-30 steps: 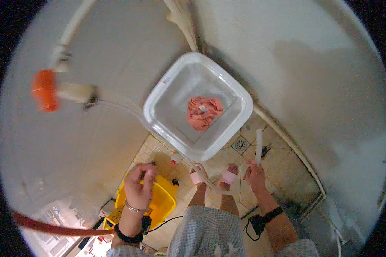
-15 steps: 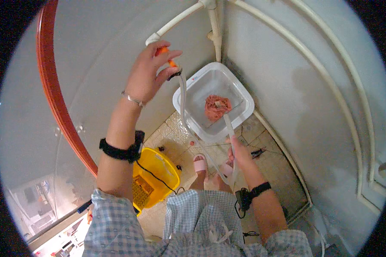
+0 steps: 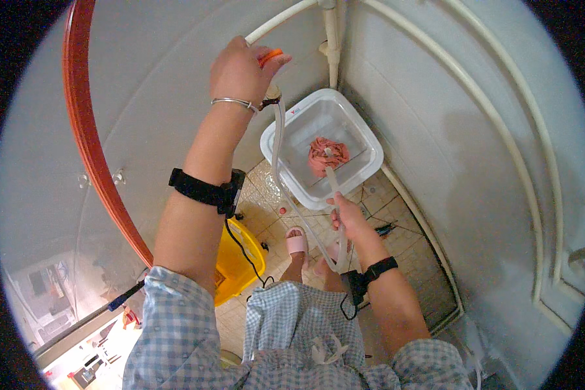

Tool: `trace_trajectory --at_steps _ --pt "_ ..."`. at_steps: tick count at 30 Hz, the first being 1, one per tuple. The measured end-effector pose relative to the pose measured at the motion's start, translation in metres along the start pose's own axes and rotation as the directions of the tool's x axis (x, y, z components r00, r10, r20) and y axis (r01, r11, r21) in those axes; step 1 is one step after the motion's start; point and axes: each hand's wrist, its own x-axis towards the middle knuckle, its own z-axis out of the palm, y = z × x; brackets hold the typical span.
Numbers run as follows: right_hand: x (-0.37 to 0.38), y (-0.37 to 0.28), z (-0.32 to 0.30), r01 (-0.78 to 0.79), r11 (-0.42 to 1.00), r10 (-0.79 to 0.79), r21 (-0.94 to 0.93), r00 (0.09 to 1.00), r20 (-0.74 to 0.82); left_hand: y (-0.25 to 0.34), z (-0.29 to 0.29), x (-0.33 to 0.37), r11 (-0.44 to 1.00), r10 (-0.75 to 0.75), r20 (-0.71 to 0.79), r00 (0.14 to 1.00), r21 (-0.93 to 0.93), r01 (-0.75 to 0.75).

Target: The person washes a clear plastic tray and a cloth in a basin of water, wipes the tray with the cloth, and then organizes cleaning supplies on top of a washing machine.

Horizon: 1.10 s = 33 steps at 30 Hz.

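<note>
My left hand point(image 3: 240, 70) is raised at the upper left, its fingers closed on the orange handle point(image 3: 272, 56) of a tap. Below that hand, the tap's outlet point(image 3: 273, 93) joins a clear hose point(image 3: 277, 140), fixed there by a dark band. The hose loops down toward my feet and back up into my right hand point(image 3: 348, 214). That hand grips it near its end, which points into a white basin point(image 3: 374, 170). A crumpled pink cloth point(image 3: 320, 162) lies on the basin's bottom. Whether water flows from the hose is hard to tell.
A yellow tub point(image 3: 250, 263) stands on the tiled floor below my left forearm. Pale pipes point(image 3: 487, 104) run along the walls, and a red-brown curved rim point(image 3: 91, 149) bends down the left side. My feet in pink slippers point(image 3: 296, 242) stand before the basin.
My left hand has moved up and turned at the wrist, and the orange handle now slants up to the right. My right hand, still holding the hose, has shifted slightly left and up.
</note>
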Motion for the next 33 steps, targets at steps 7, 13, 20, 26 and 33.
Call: trace_trajectory --at_steps 7,13,20,26,33 --pt "-0.005 -0.004 0.003 -0.030 0.999 0.030 0.036 0.999 -0.022 0.007 -0.005 0.004 0.987 -0.144 0.059 0.988 0.074 0.139" --pt "0.007 -0.001 -0.013 -0.096 0.995 0.096 0.029 0.995 0.008 0.018 0.000 -0.032 0.973 -0.065 -0.453 0.889 -0.227 -0.044" --pt "0.003 -0.005 -0.011 -0.165 0.979 0.153 0.122 0.983 0.099 0.026 0.094 -0.186 0.637 -0.370 0.465 0.804 -0.503 0.584" --pt "0.009 0.007 -0.016 -0.153 0.982 0.139 0.112 0.982 0.128 0.029 0.237 -0.241 0.140 -0.350 0.887 0.303 -0.270 0.953" --pt "0.008 0.005 -0.014 -0.248 0.934 0.179 0.259 0.948 0.264 0.022 0.335 -0.233 -0.272 -0.074 0.982 0.174 -0.188 0.944"
